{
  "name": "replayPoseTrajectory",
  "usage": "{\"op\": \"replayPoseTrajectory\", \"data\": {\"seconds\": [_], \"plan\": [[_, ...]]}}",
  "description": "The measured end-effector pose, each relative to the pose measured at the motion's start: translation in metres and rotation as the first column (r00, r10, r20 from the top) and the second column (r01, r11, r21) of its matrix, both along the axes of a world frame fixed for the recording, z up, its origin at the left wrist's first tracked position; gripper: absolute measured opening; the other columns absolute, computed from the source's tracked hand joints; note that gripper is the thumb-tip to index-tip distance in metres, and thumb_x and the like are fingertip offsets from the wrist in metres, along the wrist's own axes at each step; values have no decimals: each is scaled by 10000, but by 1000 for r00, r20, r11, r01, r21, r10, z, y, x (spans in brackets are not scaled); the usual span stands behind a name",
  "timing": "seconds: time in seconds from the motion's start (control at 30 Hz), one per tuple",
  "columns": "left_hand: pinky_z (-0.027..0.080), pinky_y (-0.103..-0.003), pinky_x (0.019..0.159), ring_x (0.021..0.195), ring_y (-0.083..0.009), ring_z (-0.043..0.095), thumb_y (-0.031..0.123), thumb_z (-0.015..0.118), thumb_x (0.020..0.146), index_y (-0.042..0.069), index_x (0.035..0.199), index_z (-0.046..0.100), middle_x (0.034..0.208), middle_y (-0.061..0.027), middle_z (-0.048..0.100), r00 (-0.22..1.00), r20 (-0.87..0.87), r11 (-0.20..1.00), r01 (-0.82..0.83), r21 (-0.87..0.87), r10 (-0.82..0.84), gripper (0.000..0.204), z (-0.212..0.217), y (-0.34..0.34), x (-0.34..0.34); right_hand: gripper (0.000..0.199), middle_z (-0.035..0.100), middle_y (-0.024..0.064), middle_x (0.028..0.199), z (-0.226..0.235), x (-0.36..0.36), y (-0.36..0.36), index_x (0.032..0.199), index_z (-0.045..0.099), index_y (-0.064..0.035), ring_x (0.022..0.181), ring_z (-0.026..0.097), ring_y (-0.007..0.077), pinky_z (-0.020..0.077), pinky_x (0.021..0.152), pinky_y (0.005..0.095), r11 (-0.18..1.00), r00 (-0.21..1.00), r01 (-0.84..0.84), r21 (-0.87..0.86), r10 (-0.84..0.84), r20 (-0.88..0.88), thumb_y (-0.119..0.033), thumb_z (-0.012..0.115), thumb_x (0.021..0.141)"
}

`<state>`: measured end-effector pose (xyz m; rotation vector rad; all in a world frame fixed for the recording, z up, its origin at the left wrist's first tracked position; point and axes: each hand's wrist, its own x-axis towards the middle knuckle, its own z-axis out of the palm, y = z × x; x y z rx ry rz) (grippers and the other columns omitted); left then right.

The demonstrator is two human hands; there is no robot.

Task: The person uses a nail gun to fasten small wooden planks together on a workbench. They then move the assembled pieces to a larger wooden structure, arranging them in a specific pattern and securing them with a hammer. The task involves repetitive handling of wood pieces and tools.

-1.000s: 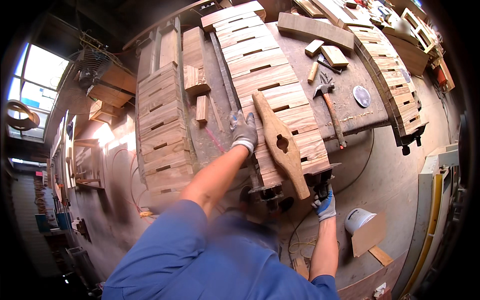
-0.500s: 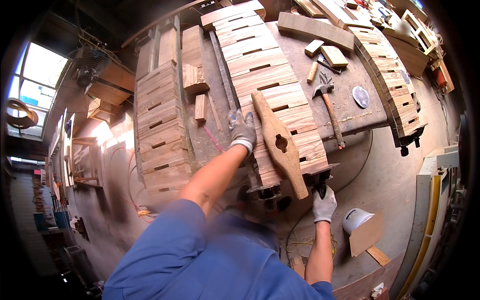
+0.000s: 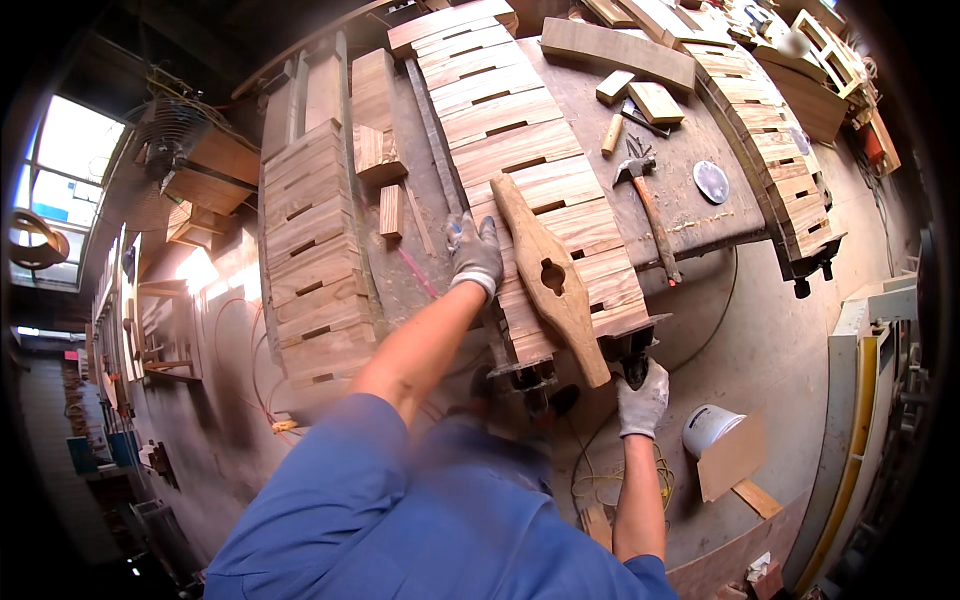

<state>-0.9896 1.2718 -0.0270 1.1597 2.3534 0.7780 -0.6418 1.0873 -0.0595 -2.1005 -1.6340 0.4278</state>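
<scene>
My left hand, in a grey work glove, rests flat on the left edge of a glued-up row of wooden boards lying on the workbench. A long shaped wooden piece with a hole in its middle lies on top of these boards, just right of that hand. My right hand, also gloved, is below the bench edge and grips the dark handle of a clamp at the near end of the boards.
A second clamped row of boards lies to the left, a third at the right bench edge. A hammer, small wood blocks and a round disc lie on the bench. A white bucket and yellow cable are on the floor.
My right hand has dropped slightly lower under the bench edge while staying on the clamp handle. My left hand has stayed pressed on the boards.
</scene>
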Motion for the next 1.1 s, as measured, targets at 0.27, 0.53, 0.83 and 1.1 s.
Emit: {"op": "replayPoseTrajectory", "data": {"seconds": [0.27, 0.53, 0.83, 1.1], "plan": [[231, -449, 1278, 1562, -424, 229, 471, 436, 1085, -11, 1565, 406, 1678, -286, 230, 1000, 26, 998, -1, -55, 2, 681, 4, 0, -2, 348, 707, 97, 840, -40, 38, 8, 1247, 687, -62, 597, 656, 209, 558, 607, 431, 908, 378, -14, -420, -384, -843, -341, 650, 1042], [228, -464, 1277, 1550, -437, 250, 440, 437, 1089, -21, 1541, 426, 1651, -298, 291, 1000, 11, 1000, -2, -12, 2, 646, -1, 2, -1, 552, 672, 119, 819, -59, 52, 16, 1136, 704, -87, 640, 613, 258, 505, 619, 414, 763, -202, -322, -561, -634, -747, -609, 617, 978], [222, -461, 1277, 1552, -425, 251, 454, 444, 1086, -18, 1547, 426, 1657, -294, 287, 1000, 2, 1000, -4, -13, 4, 659, 2, 1, 1, 611, 657, 183, 1168, -16, -6, -4, 1292, 605, -40, 1057, 662, 392, 539, 923, 492, 994, 965, -80, 73, 59, 257, -177, 841, 745], [214, -453, 1280, 1560, -418, 238, 469, 430, 1087, -16, 1556, 415, 1665, -289, 273, 1000, 15, 1000, 4, -21, -3, 675, -1, 1, -1, 495, 715, 104, 837, -52, 43, 8, 1088, 716, -55, 663, 695, 234, 577, 622, 433, 849, -126, -130, -512, -526, -841, -538, 670, 986]]}}
